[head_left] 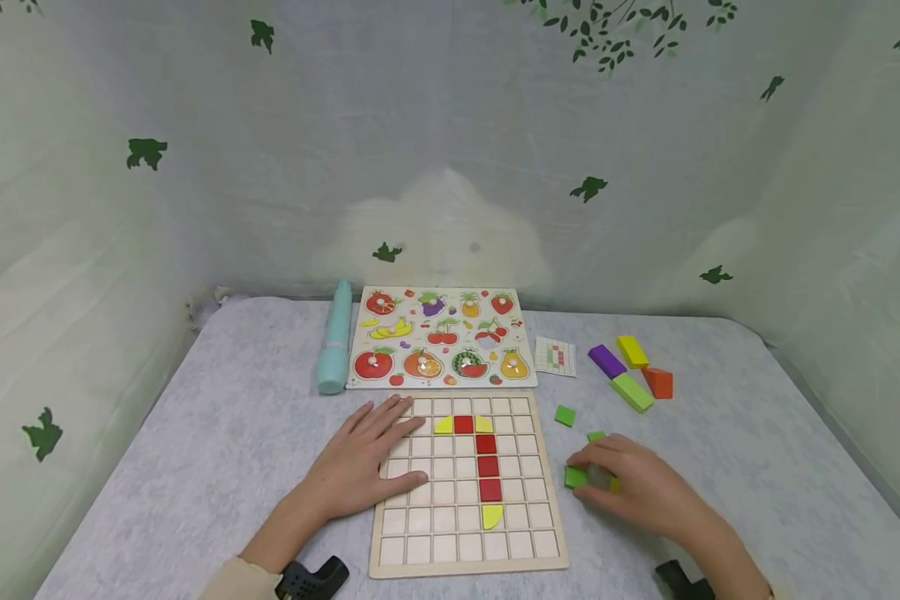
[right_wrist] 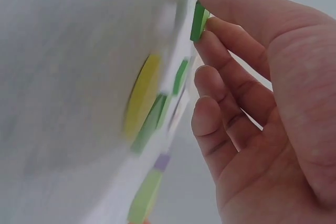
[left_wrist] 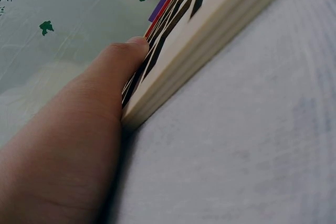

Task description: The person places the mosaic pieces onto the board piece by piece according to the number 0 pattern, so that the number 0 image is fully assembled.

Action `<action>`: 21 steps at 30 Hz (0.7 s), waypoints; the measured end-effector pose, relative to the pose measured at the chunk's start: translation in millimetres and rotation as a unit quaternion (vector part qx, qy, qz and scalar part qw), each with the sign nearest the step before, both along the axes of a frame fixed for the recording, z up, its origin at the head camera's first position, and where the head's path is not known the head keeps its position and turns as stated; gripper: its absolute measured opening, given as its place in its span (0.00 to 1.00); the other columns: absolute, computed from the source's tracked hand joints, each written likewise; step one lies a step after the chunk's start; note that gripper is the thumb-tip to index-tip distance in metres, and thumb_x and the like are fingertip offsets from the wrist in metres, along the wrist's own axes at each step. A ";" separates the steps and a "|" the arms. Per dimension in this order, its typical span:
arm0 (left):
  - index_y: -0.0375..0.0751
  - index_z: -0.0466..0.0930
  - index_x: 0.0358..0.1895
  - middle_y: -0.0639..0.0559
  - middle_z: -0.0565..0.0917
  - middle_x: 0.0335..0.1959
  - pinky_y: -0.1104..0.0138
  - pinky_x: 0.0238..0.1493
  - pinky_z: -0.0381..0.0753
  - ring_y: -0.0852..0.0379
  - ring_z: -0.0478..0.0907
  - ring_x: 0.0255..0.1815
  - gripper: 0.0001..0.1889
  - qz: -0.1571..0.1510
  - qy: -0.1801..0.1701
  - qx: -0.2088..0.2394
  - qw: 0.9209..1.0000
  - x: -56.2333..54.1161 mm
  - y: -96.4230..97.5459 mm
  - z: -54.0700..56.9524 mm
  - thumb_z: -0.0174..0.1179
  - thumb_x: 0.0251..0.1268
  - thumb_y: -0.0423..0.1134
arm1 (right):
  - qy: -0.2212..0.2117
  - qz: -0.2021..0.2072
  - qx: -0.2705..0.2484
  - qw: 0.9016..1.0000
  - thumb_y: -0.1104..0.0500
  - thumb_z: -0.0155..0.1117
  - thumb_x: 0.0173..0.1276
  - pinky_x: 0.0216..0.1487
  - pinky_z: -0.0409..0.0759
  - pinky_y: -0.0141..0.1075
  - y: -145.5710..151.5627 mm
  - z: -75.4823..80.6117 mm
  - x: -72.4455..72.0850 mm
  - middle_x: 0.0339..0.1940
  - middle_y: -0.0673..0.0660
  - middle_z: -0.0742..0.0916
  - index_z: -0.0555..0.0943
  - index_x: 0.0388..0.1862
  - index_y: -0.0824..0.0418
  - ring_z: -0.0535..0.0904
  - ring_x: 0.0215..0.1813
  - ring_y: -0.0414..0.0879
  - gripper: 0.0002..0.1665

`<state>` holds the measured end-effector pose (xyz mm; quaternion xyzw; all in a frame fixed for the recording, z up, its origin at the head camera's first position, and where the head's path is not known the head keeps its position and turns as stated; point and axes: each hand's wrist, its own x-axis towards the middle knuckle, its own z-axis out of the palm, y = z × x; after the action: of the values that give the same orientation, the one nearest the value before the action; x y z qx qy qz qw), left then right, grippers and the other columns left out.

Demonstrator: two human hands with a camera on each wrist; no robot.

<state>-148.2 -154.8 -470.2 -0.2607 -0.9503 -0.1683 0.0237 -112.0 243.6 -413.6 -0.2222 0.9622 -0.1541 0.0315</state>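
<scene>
A wooden grid board [head_left: 468, 572] lies on the table, with several red square tiles [head_left: 488, 467] and yellow rounded tiles [head_left: 492, 517] set in its cells. My left hand [head_left: 360, 467] rests spread over the board's left side, fingers straight; in the left wrist view its thumb [left_wrist: 118, 59] lies on the board's edge. To the right of the board, my right hand [head_left: 637, 487] pinches a green square tile [right_wrist: 198, 22] between thumb and fingertips. More green tiles [head_left: 565, 416] and a yellow tile [right_wrist: 142, 95] lie by that hand, partly hidden by it in the head view.
Behind the grid board lies a fruit puzzle board [head_left: 450, 337], flanked by a light-blue cylinder [head_left: 335, 337] and a small pattern card [head_left: 556, 357]. Purple [head_left: 607, 361], yellow [head_left: 632, 352], green [head_left: 632, 392] and orange [head_left: 658, 383] blocks sit at the back right.
</scene>
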 end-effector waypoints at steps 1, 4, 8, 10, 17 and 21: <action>0.60 0.67 0.78 0.55 0.58 0.84 0.49 0.85 0.47 0.52 0.50 0.85 0.44 0.001 -0.001 -0.001 1.000 0.0 -0.1 -0.3 0.53 0.63 0.78 | -0.001 0.005 -0.005 1.000 0.51 0.80 0.60 0.49 0.85 0.34 -4.0 0.0 -0.5 0.43 0.33 0.84 0.88 0.48 0.41 0.77 0.46 0.33 0.17; 0.60 0.67 0.78 0.54 0.58 0.84 0.49 0.84 0.48 0.52 0.51 0.85 0.44 0.000 0.002 -0.002 1.000 -0.1 -0.1 -1.5 0.52 0.63 0.78 | -0.006 0.027 -0.017 0.999 0.51 0.79 0.61 0.52 0.86 0.36 -16.6 -0.2 -2.0 0.45 0.32 0.85 0.88 0.49 0.43 0.79 0.50 0.34 0.17; 0.59 0.68 0.78 0.53 0.60 0.83 0.48 0.84 0.49 0.51 0.52 0.85 0.44 -0.003 0.011 0.002 1.000 0.0 0.1 -1.9 0.52 0.63 0.78 | -0.017 0.055 -0.036 0.998 0.50 0.79 0.63 0.54 0.86 0.36 -33.4 0.6 -3.3 0.46 0.32 0.85 0.88 0.50 0.44 0.80 0.52 0.34 0.16; 0.59 0.68 0.78 0.53 0.60 0.83 0.48 0.84 0.49 0.51 0.53 0.85 0.44 -0.004 0.013 0.002 1.000 -0.1 0.3 -1.9 0.52 0.63 0.78 | -0.021 0.067 -0.043 0.997 0.50 0.78 0.63 0.53 0.85 0.35 -41.7 1.3 -3.8 0.46 0.33 0.85 0.88 0.51 0.44 0.79 0.52 0.34 0.16; 0.59 0.67 0.78 0.55 0.58 0.84 0.49 0.84 0.49 0.52 0.51 0.85 0.44 -0.002 0.005 -0.008 1.000 -0.8 0.6 -1.4 0.50 0.63 0.79 | -0.025 0.108 -0.063 0.992 0.51 0.76 0.65 0.50 0.84 0.31 -68.3 1.4 -3.9 0.47 0.35 0.85 0.88 0.51 0.45 0.79 0.50 0.34 0.15; 0.59 0.68 0.78 0.54 0.58 0.84 0.48 0.84 0.49 0.52 0.52 0.85 0.44 -0.003 0.005 -0.009 1.000 -0.4 0.0 -0.7 0.50 0.64 0.79 | -0.037 0.129 -0.075 0.988 0.51 0.75 0.67 0.52 0.84 0.31 -82.6 2.1 -3.7 0.46 0.35 0.85 0.88 0.51 0.45 0.78 0.50 0.33 0.15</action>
<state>-148.6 -154.8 -470.8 -0.2648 -0.9508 -0.1588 0.0256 -115.7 161.0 -411.5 -0.3400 0.9095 -0.2287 0.0698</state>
